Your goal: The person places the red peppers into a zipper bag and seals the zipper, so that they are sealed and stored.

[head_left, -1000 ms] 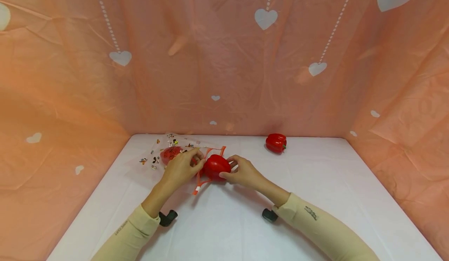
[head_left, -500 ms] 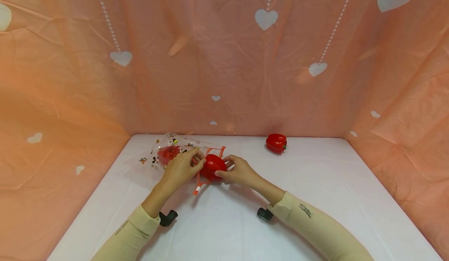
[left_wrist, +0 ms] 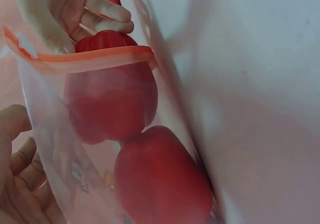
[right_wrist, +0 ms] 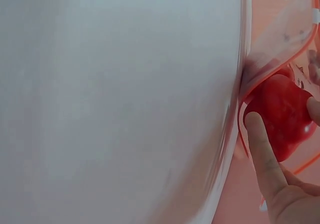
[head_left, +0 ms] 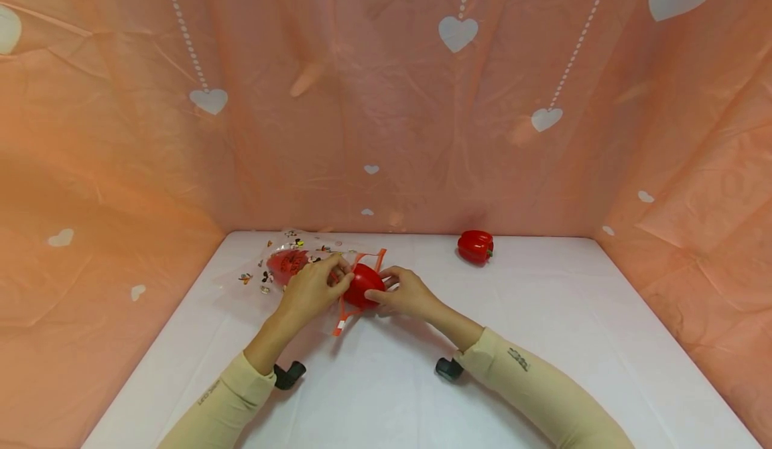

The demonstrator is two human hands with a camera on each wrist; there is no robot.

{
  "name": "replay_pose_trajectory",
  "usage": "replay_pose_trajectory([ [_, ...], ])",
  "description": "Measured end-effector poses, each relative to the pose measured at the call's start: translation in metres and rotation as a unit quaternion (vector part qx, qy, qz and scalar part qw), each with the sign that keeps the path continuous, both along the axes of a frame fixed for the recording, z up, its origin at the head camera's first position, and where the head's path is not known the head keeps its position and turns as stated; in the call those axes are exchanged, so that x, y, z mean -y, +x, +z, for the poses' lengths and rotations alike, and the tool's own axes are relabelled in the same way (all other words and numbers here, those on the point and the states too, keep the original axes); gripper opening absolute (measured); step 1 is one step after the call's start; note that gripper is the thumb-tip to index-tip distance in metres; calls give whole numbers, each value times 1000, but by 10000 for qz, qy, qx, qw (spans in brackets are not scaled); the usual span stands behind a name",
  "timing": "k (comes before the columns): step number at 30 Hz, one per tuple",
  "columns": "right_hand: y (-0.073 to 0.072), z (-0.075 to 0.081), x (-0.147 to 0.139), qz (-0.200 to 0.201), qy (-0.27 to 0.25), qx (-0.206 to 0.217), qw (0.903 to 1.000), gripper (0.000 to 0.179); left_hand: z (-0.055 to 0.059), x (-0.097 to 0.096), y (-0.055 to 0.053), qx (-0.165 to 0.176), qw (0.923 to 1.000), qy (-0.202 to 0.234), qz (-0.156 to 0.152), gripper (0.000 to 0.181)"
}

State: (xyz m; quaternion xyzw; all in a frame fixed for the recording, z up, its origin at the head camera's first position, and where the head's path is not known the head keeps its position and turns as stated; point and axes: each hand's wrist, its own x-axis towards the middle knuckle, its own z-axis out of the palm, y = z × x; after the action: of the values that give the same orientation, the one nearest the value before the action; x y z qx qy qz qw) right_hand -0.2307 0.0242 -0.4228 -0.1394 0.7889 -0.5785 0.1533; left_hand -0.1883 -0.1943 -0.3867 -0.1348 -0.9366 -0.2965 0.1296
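Note:
A clear zip bag (head_left: 247, 280) with cartoon prints and an orange mouth edge (left_wrist: 95, 56) lies on the table's left half. My left hand (head_left: 313, 288) pinches the bag at its mouth. With thumb and fingers my right hand (head_left: 413, 296) holds a red bell pepper (head_left: 365, 284) in the mouth. Most of that pepper is behind the clear film in the left wrist view, its end sticking out past the orange edge. Deeper in the bag lies another red bell pepper (left_wrist: 162, 176), partly hidden by my left hand in the head view.
One more red bell pepper (head_left: 475, 246) lies at the back of the white table (head_left: 543, 315), right of the bag. Orange cloth (head_left: 410, 134) with white hearts stands behind and at both sides. Dark wrist devices (head_left: 290, 374) hang under both forearms.
My right hand has moved left and pushed the pepper further into the bag mouth. The pepper inside has shifted a little left. My left hand stays where it was.

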Motion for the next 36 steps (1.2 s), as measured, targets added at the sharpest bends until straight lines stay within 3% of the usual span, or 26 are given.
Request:
replay_pose_trajectory([
  [36,-2,2,3,-349,-32,58,9994,52,1,1,0,-57,9999,-117,58,10],
])
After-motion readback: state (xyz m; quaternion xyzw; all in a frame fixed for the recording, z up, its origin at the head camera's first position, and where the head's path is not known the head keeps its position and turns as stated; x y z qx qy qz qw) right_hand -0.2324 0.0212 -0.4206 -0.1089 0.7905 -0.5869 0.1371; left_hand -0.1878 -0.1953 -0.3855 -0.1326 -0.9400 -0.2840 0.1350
